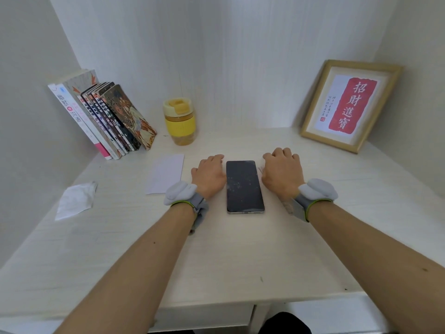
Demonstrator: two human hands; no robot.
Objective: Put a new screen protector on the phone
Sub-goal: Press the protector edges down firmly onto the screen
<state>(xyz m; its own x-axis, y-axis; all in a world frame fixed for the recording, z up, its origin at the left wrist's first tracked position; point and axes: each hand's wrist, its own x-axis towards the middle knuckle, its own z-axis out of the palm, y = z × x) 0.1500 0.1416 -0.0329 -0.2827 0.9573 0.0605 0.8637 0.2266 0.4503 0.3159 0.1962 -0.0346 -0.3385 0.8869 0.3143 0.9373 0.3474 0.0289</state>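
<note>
A dark phone (pixel 244 186) lies face up in the middle of the white desk (pixel 216 256), its screen smudged and speckled. My left hand (pixel 210 174) rests on the desk against the phone's left edge with its fingers curled under. My right hand (pixel 282 171) rests beside the phone's right edge, fingers likewise curled, holding nothing that I can see. A white rectangular sheet or envelope (pixel 166 173) lies flat to the left of my left hand. A crumpled white wipe packet (pixel 75 201) lies farther left.
A row of books (pixel 103 119) leans against the left wall at the back. A yellow lidded cup (pixel 179 120) stands behind the sheet. A wooden framed picture with red calligraphy (pixel 349 104) leans at the back right. Walls enclose the desk on three sides.
</note>
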